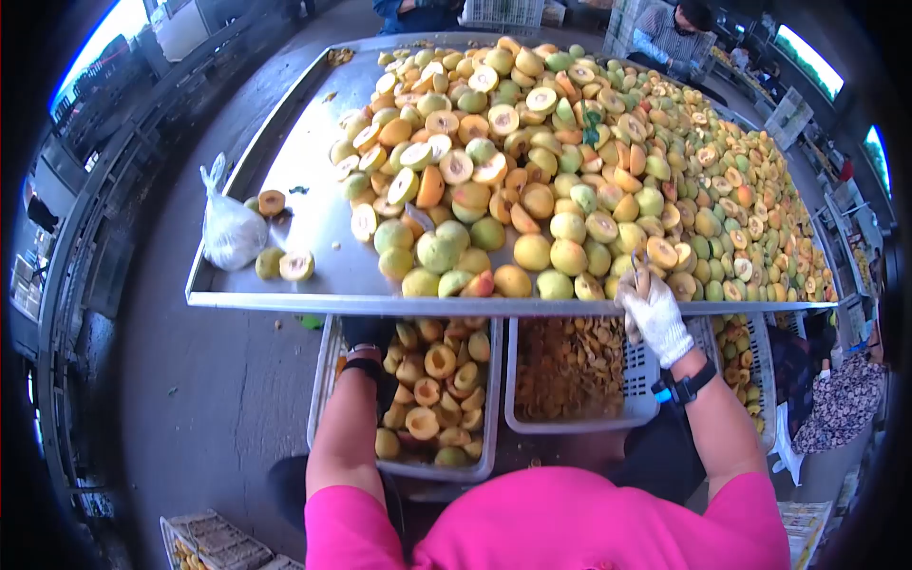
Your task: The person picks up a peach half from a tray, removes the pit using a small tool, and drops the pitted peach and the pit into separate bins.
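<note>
Halved and whole yellow-green fruits are heaped on a metal table. My right hand, in a white glove, is at the table's front edge with its fingers drawn together around a small thin tool, beside the fruit. My left hand, in a dark covering, reaches down under the front edge over the left crate, which holds pitted fruit halves; its fingers are hidden. A second crate under the edge holds small brown pits or scraps.
A knotted plastic bag and a few fruits lie at the table's left end. Another fruit crate stands right of my right arm. Co-workers sit beyond the table. A person in patterned clothing is at the right.
</note>
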`<action>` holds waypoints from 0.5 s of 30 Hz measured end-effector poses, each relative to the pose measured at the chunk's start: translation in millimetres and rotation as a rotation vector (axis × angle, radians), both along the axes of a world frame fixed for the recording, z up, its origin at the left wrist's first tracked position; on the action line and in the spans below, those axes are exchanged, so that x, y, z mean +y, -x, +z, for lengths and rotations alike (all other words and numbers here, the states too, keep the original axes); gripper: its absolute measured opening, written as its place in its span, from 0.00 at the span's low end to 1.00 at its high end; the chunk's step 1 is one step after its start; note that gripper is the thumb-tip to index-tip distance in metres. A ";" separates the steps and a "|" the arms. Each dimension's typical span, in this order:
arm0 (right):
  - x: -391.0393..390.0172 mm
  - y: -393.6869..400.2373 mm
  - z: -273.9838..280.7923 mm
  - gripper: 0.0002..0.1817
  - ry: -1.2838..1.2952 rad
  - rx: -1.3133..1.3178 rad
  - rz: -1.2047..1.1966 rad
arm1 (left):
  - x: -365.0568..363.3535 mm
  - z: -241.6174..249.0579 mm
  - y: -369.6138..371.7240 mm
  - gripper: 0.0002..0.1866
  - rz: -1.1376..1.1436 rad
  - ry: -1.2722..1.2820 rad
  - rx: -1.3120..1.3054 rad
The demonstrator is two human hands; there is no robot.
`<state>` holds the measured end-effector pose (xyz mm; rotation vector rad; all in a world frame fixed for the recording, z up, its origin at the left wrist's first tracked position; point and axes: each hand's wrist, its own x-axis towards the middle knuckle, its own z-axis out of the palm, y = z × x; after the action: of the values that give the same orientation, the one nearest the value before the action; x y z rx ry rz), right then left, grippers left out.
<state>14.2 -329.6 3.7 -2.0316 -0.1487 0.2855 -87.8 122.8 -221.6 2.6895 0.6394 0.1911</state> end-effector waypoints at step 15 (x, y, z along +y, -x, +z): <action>7.4 4.9 6.4 0.10 0.029 0.006 0.002 | -45.1 45.9 -10.8 0.17 -0.447 -0.070 -0.007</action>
<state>9.3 -322.2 10.1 -2.0591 -0.1437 0.2959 -77.1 77.7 -175.7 2.8140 0.0192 0.1046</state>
